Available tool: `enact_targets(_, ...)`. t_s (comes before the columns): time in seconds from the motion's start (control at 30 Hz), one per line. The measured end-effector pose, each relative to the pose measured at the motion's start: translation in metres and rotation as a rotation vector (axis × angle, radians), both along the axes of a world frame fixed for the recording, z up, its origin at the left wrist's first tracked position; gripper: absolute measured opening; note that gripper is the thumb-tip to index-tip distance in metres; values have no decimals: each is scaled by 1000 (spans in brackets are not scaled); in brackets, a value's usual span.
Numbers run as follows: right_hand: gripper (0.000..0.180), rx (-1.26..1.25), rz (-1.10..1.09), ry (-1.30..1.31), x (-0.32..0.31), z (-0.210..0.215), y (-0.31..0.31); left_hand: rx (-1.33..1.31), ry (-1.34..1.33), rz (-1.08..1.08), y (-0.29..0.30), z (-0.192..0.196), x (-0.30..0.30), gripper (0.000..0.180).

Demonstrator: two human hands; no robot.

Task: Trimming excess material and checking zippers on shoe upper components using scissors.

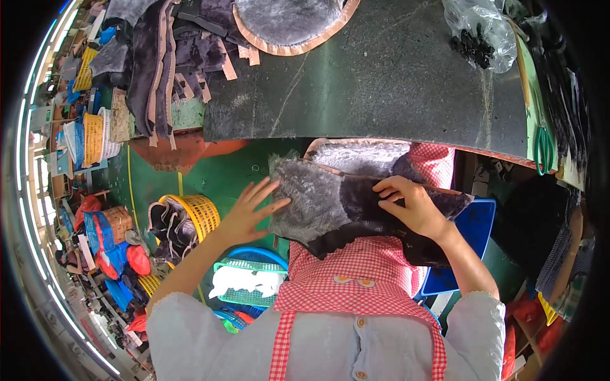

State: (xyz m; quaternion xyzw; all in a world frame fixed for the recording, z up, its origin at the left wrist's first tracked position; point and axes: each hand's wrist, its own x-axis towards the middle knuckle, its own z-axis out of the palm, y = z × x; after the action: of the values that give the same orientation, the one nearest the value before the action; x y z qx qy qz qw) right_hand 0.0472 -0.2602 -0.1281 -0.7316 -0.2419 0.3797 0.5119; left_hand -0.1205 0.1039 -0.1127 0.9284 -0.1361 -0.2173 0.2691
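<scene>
A stack of grey fur pieces (330,203) lies across the person's lap, on a red checked apron (356,267), just below the near edge of the dark tabletop (394,82). The left hand (244,213) is open, fingers spread, its fingertips touching the left edge of the top fur piece, likely to flatten it and keep it from sliding. The right hand (413,206) lies on the darker right part of the stack with fingers bent and pressing down; whether it pinches an edge cannot be told. Held this way, one hand at each side, the pieces stay squared on the lap where both hands can reach them.

On the tabletop, further fur pieces with tan backing (286,22) lie at the far edge, beside a heap of dark strips (171,57). A clear bag of small black parts (480,32) sits at the far right, and green-handled scissors (543,146) rest at the right rim. On the floor to the left stands a yellow basket (200,213) holding dark pieces, with a teal basket (251,282) of white cloth near it.
</scene>
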Motion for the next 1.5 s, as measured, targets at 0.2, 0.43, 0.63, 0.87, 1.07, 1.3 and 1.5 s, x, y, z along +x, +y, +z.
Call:
enact_targets(0.2,64,-167,117,206,9,39,6,-173,-209,-20,-4,18,36,32)
enact_targets(0.43,46,-80,109,-117,-24,71,56,-363,-403,170,-78,91,113,25)
enact_targets(0.63,41,134,-321,662,-66,19,53,-201,-680,-134,-96,70,133,13)
enact_targets(0.87,44,75,-225,584,-66,18,45,-261,-46,77,-109,78,110,16)
enact_targets(1.07,20,23,-167,94,33,86,12,-380,121,364,-116,73,111,24)
enact_targets(1.3,20,-75,-539,-1187,183,74,-18,-306,270,314,-112,82,122,27)
enact_targets(1.5,14,-175,-385,-1126,192,72,1,-412,275,300,-107,83,124,19)
